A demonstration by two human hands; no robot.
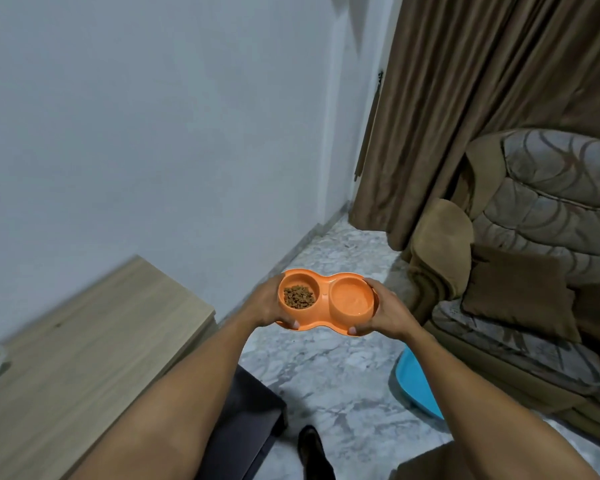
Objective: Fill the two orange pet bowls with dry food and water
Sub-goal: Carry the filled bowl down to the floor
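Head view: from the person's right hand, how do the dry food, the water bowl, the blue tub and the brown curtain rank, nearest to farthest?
1. Water bowl: the right hand grips its outer edge.
2. Dry food: next bowl over, leftward.
3. Blue tub: lower down, on the floor.
4. Brown curtain: far corner, up right.

The feeder (326, 322) is held above the floor (326, 375), the left hand (267, 306) at its 9 o'clock end and the right hand (385, 317) at 3. Kibble (299, 297) lies in the left bowl (291, 282), water (352, 297) in the right bowl (352, 282). From the feeder, a table (84, 358) stands at 8 o'clock against the wall (153, 116), a curtain (482, 98) at 1, a sofa (551, 209) at 3 with a cushion (516, 292) on it, a tub (416, 382) at 5 beside the sofa, and a shoe (310, 445) at 6.
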